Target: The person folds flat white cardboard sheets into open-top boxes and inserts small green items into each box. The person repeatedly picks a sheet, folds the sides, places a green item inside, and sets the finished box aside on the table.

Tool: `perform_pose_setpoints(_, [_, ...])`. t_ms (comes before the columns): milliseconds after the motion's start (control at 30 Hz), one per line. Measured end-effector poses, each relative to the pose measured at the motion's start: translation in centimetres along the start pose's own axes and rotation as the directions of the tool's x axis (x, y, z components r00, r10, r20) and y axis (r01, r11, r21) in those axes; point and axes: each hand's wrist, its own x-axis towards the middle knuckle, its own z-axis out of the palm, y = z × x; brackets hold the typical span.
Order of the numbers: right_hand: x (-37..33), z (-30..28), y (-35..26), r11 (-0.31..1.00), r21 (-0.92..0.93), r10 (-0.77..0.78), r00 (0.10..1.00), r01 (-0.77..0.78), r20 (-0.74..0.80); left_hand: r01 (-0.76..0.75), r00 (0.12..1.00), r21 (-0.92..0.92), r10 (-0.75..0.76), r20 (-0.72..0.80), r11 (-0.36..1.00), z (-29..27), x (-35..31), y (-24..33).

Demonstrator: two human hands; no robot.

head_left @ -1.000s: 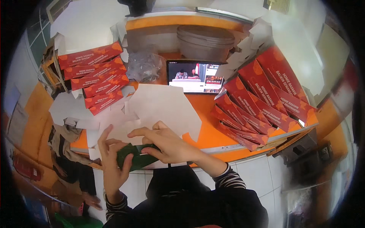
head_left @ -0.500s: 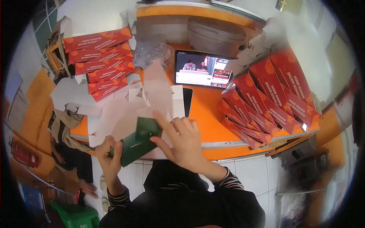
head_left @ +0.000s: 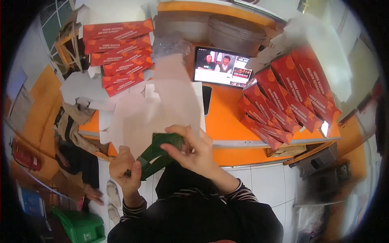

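Observation:
A dark green folded sheet (head_left: 159, 150), glossy like a leaf, is held between my hands in front of the table's near edge. My left hand (head_left: 126, 170) is closed on its lower left end, thumb on top. My right hand (head_left: 196, 156) grips the upper right end, thumb across the near face and fingers behind. A slit of light shows between two layers of the sheet. Just beyond it lie pale brownish-pink paper sheets (head_left: 156, 111) on the orange table (head_left: 227, 117). The fingertips behind the sheet are hidden.
Red printed boxes stand in a row at the left (head_left: 121, 67) and another row at the right (head_left: 279, 99). A tablet (head_left: 221, 67) playing video leans at the back beside a dark phone (head_left: 207, 100). A green bin (head_left: 83, 227) and a person's dark clothing (head_left: 79, 160) are at lower left.
The green sheet has tilted and bent, with a gap opening between its layers. My left hand has moved slightly right and down. The whole view has shifted a little.

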Motion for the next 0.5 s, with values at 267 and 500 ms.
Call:
perform_pose_setpoints(267, [-2.5, -1.2, -2.7, 0.990, -0.085, -0.068, 0.915, 0.110, 0.398, -0.148, 0.988, -0.028, 0.149, 0.049, 0.989, -1.3, -1.6, 2.2])
perform_pose_setpoints(500, [-7.3, 2.2, -1.1, 0.973, 0.220, 0.130, 0.960, -0.074, -0.247, -0.304, 0.952, 0.333, 0.270, 0.145, 0.892, 0.7, -3.5, 1.3])
